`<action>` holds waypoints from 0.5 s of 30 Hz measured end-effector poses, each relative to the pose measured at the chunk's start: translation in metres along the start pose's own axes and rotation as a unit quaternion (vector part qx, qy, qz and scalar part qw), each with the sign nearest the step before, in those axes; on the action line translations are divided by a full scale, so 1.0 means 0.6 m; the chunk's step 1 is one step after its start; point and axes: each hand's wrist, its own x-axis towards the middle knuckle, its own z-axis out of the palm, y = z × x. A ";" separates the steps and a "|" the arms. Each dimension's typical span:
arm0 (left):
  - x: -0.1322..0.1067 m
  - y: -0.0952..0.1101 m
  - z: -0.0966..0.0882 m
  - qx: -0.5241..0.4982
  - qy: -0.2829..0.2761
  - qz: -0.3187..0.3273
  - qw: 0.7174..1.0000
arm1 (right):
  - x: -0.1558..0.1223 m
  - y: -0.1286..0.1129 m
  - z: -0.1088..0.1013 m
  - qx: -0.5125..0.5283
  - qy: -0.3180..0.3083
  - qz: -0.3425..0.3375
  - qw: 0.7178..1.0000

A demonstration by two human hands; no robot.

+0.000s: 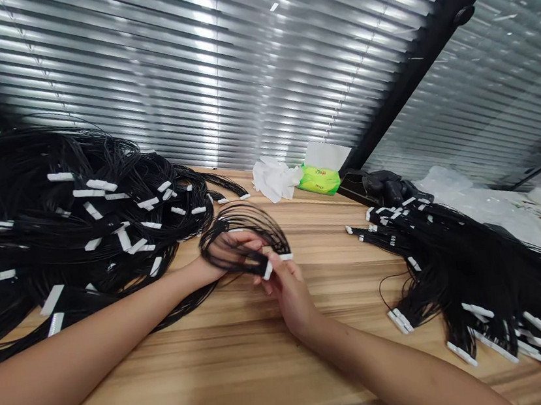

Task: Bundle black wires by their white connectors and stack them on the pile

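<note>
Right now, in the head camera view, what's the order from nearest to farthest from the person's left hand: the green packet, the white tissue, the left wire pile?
From the left hand:
1. Left wire pile: just left of the hand.
2. White tissue: ahead, on the table.
3. Green packet: ahead, right of the tissue.

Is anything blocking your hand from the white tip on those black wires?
No, nothing visible blocks it. The right hand is already touching the white connector at the end of the black wire bundle, and the left hand holds the bundle's loops.
</note>
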 end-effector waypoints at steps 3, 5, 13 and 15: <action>0.009 -0.006 -0.006 0.008 -0.013 0.003 1.000 | 0.020 -0.002 -0.012 0.007 0.113 -0.055 0.992; 0.011 -0.008 -0.009 0.045 0.028 0.035 0.998 | 0.032 -0.004 -0.019 -0.008 0.138 -0.074 0.988; -0.016 0.013 -0.011 0.288 0.214 0.239 0.902 | 0.028 -0.010 -0.019 -0.113 0.109 -0.119 0.980; -0.022 0.019 -0.010 0.296 0.198 0.291 0.888 | 0.024 -0.009 -0.017 -0.121 0.102 -0.116 0.981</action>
